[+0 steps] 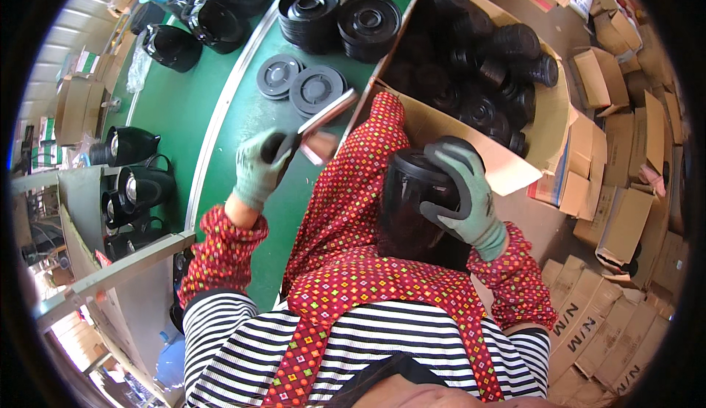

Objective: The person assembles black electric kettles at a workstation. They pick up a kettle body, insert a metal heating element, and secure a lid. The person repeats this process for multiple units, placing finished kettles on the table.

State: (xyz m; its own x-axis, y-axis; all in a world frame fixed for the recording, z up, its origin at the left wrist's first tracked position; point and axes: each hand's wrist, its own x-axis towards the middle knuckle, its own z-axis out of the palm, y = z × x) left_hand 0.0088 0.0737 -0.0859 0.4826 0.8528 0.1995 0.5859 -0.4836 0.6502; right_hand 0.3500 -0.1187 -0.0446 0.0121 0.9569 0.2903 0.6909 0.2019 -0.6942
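My left hand (257, 165), in a green glove with dark palm, is closed around the dark end of a slim, flat bar with a pale pink and silver edge (329, 112). I cannot make out its exact kind. A small pinkish block (321, 145) shows just below the bar. My right hand (463, 195), gloved alike, curves over the top of a glossy black cylindrical housing (404, 206) resting on my lap, against the red patterned apron (346, 195). Two grey round discs (316, 88) lie overlapping on the green table beyond the bar.
Stacks of black round parts (369, 26) stand at the far side of the green table (257, 261). Glossy black kettle-like bodies (173, 46) sit at the left. An open carton (500, 158) full of black round parts is right of the table; folded cardboard (588, 327) lies lower right.
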